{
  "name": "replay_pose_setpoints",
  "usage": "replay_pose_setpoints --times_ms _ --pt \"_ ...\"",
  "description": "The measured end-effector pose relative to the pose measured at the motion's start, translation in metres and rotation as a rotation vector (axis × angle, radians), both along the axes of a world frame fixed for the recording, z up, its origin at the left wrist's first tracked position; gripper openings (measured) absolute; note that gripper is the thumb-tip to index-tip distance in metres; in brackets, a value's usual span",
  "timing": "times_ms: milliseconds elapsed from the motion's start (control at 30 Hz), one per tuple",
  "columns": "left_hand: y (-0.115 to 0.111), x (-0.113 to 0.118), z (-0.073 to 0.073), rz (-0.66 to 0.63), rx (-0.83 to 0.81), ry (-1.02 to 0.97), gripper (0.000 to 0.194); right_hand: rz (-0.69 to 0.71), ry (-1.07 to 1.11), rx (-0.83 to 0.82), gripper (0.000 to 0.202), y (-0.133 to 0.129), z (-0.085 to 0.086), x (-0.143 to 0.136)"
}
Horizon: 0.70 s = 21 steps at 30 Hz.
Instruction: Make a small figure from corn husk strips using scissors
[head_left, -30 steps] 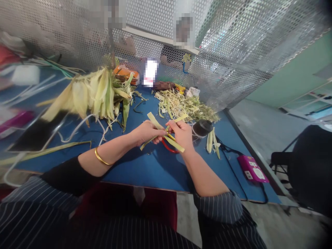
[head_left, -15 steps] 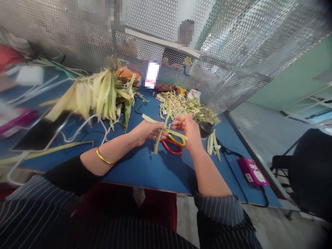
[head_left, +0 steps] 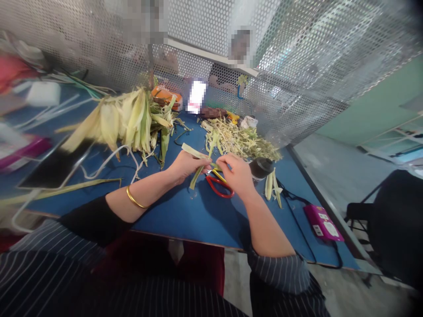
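Note:
My left hand (head_left: 184, 167) is closed, pinching crossed corn husk strips (head_left: 197, 177) above the blue table. One strip points up and left, one toward the pile behind, and one down toward me. My right hand (head_left: 239, 174) is closed too, thumb and fingertips pinched at the right side of the strips, mostly covering the strip end there. Under and between the hands lie scissors with red and yellow handles (head_left: 220, 191); their blades are largely hidden. A dark-lidded jar (head_left: 261, 167) stands just beyond my right wrist.
A bundle of corn husks (head_left: 125, 119) lies at the back left, and a pile of shredded husk (head_left: 238, 138) behind my hands. A tablet (head_left: 54, 165) with a white cable is at left. Husk pieces (head_left: 270, 185) and a magenta pack (head_left: 324, 222) lie right. A mesh panel borders the back.
My right hand has moved slightly down, its loosely spread fingers now pinched at the strips. The right-pointing strip is now mostly covered. The lower strip leans farther left.

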<state>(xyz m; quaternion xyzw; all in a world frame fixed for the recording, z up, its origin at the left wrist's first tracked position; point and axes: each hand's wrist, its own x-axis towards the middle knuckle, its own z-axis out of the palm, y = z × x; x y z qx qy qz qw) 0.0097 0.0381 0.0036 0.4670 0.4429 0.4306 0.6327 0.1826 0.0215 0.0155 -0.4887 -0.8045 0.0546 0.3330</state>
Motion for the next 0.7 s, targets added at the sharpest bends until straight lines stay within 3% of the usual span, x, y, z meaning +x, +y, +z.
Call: replay_pose_setpoints --times_ms 100,233,400,700 --pt "-0.002 0.000 -0.004 -0.178 0.089 0.148 0.017 -0.070 0.050 0.157 0.019 -0.001 -0.002 -0.004" --pt "-0.007 0.004 -0.010 -0.387 0.210 0.278 0.016 0.010 0.045 0.075 0.015 -0.001 -0.006 -0.012" --pt "-0.011 0.008 -0.009 -0.353 0.208 0.266 0.023 -0.030 0.253 -0.035 0.028 -0.003 -0.010 -0.017" --pt "-0.014 0.006 -0.009 -0.391 0.324 0.413 0.028 -0.135 0.382 0.044 0.030 -0.005 -0.017 -0.025"
